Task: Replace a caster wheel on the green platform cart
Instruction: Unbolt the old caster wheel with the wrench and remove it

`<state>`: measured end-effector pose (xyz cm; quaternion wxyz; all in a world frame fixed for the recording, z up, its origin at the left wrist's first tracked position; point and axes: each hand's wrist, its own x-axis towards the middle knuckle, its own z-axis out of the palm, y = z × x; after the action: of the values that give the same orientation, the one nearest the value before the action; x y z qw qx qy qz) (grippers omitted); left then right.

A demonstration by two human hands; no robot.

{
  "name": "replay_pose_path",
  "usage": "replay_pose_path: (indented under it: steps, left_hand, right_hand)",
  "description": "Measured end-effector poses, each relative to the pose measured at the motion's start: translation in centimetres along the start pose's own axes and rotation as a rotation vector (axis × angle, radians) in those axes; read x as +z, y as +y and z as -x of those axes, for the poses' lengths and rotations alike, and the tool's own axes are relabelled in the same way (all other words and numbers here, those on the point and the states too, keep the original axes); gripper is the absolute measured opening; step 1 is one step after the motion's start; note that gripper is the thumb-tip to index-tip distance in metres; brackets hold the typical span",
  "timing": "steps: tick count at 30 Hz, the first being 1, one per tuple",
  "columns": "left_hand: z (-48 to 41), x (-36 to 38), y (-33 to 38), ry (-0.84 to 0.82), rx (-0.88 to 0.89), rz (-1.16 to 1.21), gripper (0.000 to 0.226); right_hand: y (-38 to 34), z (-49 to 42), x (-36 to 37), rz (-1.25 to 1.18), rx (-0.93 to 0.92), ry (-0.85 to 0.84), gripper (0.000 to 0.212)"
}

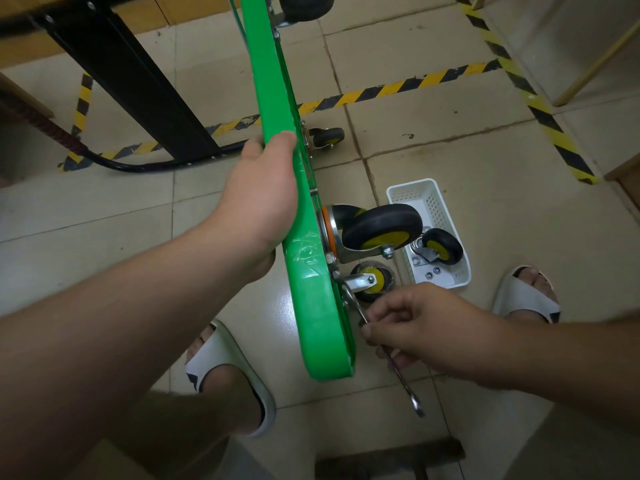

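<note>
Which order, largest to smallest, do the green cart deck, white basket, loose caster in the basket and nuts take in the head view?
1. green cart deck
2. white basket
3. loose caster
4. nuts
The deck's nearness exaggerates its lead.

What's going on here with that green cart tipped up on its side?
A person is working on its wheels. The left hand grips the green cart, holding it on edge. The right hand holds a wrench at the bolts by the nearest caster. A loose caster and nuts lie in a white basket nearby.
</note>
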<state>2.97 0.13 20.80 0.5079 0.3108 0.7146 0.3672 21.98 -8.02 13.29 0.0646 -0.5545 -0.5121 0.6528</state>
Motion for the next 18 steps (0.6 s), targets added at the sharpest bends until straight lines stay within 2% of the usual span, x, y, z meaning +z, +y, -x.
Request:
replay_pose_path:
  steps: [6, 18]
  left_hand:
    - [0.1, 0.0, 0.0, 0.005, 0.006, -0.007, 0.046]
    - [0.2, 0.0, 0.1, 0.013, -0.001, 0.001, 0.044]
  right_hand:
    - [-1.1, 0.7, 0.9, -0.281, 0.071, -0.02, 0.014]
    - [-1.1, -0.4, 1.6, -0.309, 0.042, -0.031, 0.015]
